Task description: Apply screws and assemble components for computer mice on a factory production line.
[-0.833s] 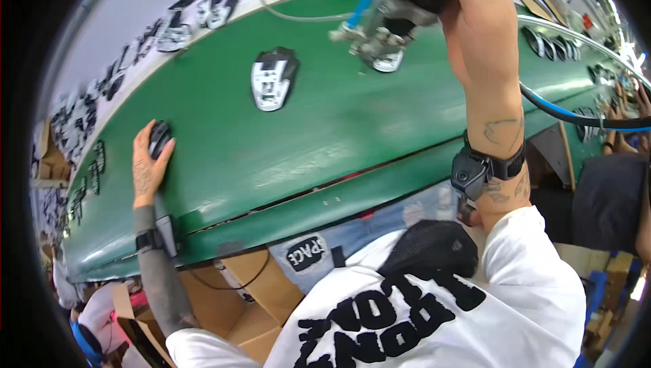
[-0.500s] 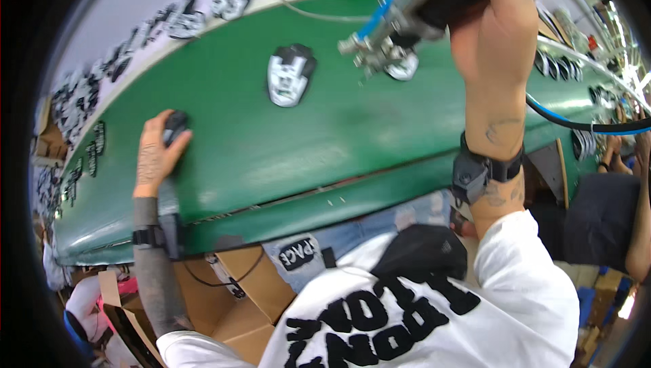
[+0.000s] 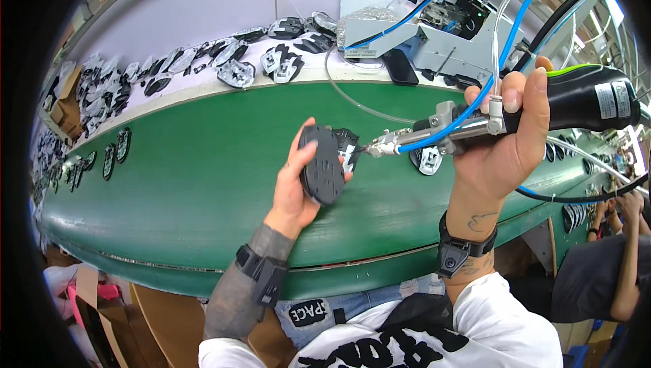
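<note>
My left hand (image 3: 290,195) grips a black computer mouse (image 3: 324,173) above the green belt, its flat slotted underside showing. My right hand (image 3: 505,148) is wrapped round a black power screwdriver (image 3: 576,104) lying nearly level, with a metal front end and a blue air tube. The screwdriver's tip points left and is close to the mouse's right side; whether they touch I cannot tell. Partly behind the held mouse is a black-and-white mouse part (image 3: 347,146). Another mouse part (image 3: 428,160) lies on the belt under the screwdriver.
The green conveyor belt (image 3: 169,212) runs across in front of me. Along its far ledge (image 3: 183,104) lie many mouse parts, a dark phone-like slab (image 3: 399,68) and a grey machine (image 3: 451,39). Blue and black hoses (image 3: 542,36) hang at right. A co-worker's arm (image 3: 630,232) shows far right.
My left hand has lifted the mouse off the belt and brought it right, beside the screwdriver tip. The screwdriver now lies more level. The view has shifted, showing more of the far ledge.
</note>
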Demonstrator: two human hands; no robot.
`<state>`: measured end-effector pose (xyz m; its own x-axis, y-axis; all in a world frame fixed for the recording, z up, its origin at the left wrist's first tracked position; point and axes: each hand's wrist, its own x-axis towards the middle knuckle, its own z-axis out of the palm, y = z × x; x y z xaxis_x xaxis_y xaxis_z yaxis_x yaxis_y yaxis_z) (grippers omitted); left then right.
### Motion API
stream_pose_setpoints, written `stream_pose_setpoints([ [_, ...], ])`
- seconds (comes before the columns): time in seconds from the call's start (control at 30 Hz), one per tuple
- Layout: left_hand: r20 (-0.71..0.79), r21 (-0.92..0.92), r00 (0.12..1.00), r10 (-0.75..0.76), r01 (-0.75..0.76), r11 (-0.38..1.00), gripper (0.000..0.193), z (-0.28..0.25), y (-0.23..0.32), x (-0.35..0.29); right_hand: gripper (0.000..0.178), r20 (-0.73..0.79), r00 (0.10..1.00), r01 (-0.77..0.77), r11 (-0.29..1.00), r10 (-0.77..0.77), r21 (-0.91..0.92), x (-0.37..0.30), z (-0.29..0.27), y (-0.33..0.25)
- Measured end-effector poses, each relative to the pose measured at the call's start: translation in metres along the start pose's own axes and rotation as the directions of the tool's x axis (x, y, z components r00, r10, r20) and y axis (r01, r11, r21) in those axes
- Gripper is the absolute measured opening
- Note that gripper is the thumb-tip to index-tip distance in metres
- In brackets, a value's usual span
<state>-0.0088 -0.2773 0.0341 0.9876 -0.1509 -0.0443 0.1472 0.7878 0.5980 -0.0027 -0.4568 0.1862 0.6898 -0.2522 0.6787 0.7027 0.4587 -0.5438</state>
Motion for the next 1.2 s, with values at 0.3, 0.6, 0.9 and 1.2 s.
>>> stream_pose_setpoints([
  [0.3, 0.097, -0.053, 0.984, -0.149, 0.155, 0.987, 0.062, 0.007, -0.017, -0.013, 0.023, -0.031, 0.999, 0.028, 0.996, -0.031, -0.087, -0.005, 0.008, 0.016],
  [0.6, 0.165, -0.126, 0.968, -0.189, 0.211, 0.969, 0.06, 0.011, -0.012, -0.018, 0.021, -0.027, 0.998, 0.051, 0.996, -0.053, -0.07, -0.007, 0.008, 0.017],
  [0.9, -0.136, -0.083, 0.99, -0.041, 0.03, 0.996, 0.055, 0.001, -0.005, -0.004, 0.021, -0.05, 0.995, 0.083, 0.995, -0.085, -0.048, 0.003, 0.0, 0.008],
  [1.2, 0.043, -0.074, 0.997, -0.057, 0.06, 0.995, 0.06, 0.017, -0.005, -0.017, 0.03, -0.038, 0.997, 0.055, 0.99, -0.061, -0.133, -0.004, 0.009, 0.018],
])
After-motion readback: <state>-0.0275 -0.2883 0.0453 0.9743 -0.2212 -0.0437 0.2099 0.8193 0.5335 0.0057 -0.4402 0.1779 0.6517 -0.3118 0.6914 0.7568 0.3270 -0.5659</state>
